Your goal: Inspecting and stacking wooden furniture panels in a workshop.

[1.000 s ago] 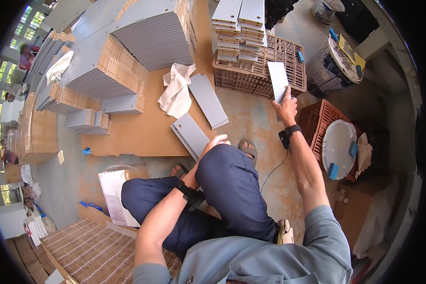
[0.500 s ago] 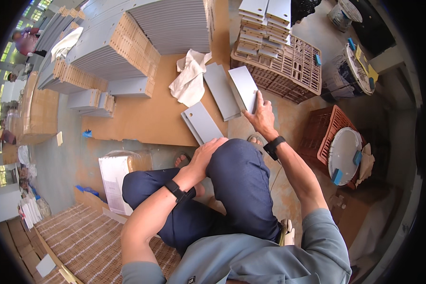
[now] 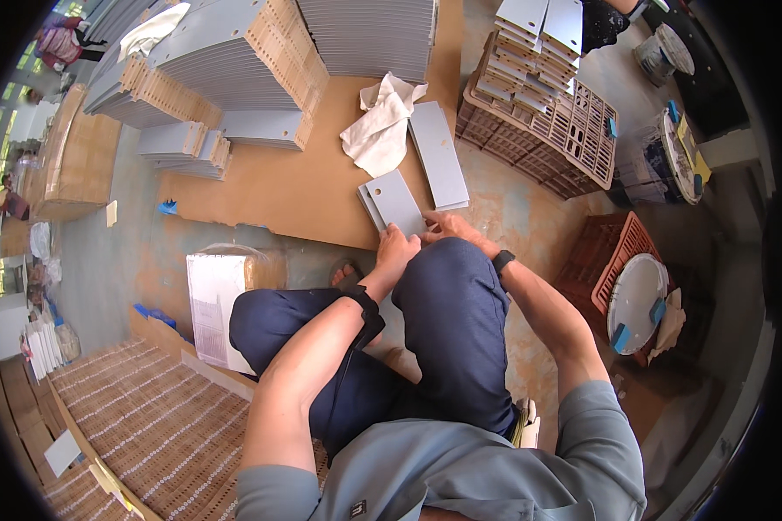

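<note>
A flat grey panel [image 3: 394,200] with a round hole near its far end lies on top of another panel on the brown cardboard sheet, in front of my knees. My left hand [image 3: 397,249] grips its near edge, fingers curled at the left corner. At the right corner of the same edge, my right hand [image 3: 454,229] has its fingers bent around the panel. My right knee hides part of both hands. Just to the right lies a second small pile of grey panels [image 3: 440,156]. A crumpled white cloth [image 3: 379,127] rests beside that pile.
Tall stacks of grey panels [image 3: 226,65] stand at the far left on the cardboard [image 3: 261,204]. More panels sit on a brown plastic crate [image 3: 530,130] at the far right. A reddish crate [image 3: 599,252] with a white round lid [image 3: 637,304] is at right; a carton [image 3: 222,304] stands left.
My right hand has let go of a panel at the right-hand pile and moved left to the near panel. My left hand has moved forward from my knee onto that panel's edge.
</note>
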{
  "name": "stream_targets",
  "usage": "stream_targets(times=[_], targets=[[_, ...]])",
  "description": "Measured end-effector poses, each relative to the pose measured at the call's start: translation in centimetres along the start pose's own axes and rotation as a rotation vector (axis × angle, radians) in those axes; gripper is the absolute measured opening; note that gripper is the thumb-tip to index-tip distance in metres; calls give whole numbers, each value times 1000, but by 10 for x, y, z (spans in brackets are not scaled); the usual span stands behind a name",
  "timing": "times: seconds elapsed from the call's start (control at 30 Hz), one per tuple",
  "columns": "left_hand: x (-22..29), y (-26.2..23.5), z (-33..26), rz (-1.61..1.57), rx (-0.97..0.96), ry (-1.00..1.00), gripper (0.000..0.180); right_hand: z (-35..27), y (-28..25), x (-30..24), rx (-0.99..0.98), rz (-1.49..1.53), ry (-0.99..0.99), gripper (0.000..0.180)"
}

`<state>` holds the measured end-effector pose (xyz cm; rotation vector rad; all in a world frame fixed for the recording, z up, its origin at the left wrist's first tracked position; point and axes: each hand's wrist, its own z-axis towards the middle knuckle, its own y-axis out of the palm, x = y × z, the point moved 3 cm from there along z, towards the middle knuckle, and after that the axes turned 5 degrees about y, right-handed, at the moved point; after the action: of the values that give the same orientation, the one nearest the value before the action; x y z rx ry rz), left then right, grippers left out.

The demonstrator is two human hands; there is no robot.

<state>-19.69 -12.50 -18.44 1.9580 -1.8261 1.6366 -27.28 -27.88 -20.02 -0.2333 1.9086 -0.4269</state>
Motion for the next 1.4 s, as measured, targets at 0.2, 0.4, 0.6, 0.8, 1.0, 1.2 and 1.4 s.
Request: stream_targets(times=[0.2, 0.4, 0.6, 0.8, 1.0, 1.2, 1.4], targets=[[-4, 37, -16, -219, 157, -47, 77, -17, 2, -3, -93, 131, 189, 35], [36, 26, -24, -136, 369, -194, 99, -38, -12, 0, -131, 381, 169, 33], [69, 30, -4, -342, 339, -110, 109, -70, -26, 23, -82, 624, 112, 35], [115, 45, 4, -938, 21, 252, 101, -107, -56, 21, 14, 894, 125, 74], [128, 61, 14, -751, -127, 377, 88, -109, -75, 44, 101, 815, 74, 95], [111, 65, -7, -746, -365, 90, 71, -116, -173, 67, 1158, -169, 223, 93], [113, 44, -21, -761, -396, 101, 65, -108, -237, 106, 910, -369, 702, 95]])
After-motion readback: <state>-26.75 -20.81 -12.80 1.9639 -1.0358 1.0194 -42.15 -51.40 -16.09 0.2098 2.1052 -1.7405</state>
